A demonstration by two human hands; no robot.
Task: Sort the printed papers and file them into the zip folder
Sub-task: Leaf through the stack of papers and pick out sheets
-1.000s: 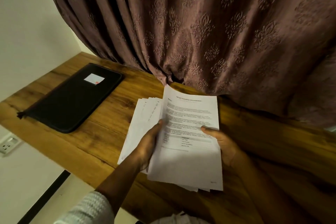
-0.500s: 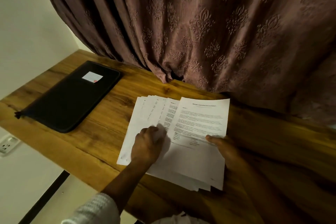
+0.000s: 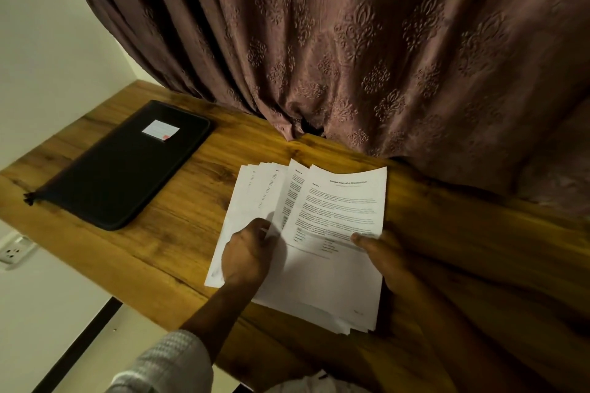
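I note the left hand (image 3: 247, 255) pinching the fanned papers (image 3: 249, 201) on the desk (image 3: 188, 210), right hand (image 3: 381, 254) gripping the top sheet (image 3: 344, 207).

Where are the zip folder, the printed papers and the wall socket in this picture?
zip folder (image 3: 121, 169): head view, middle of its black cover.
printed papers (image 3: 338, 207): head view, text area of the top sheet.
wall socket (image 3: 14, 252): head view, its white faceplate at the left edge.
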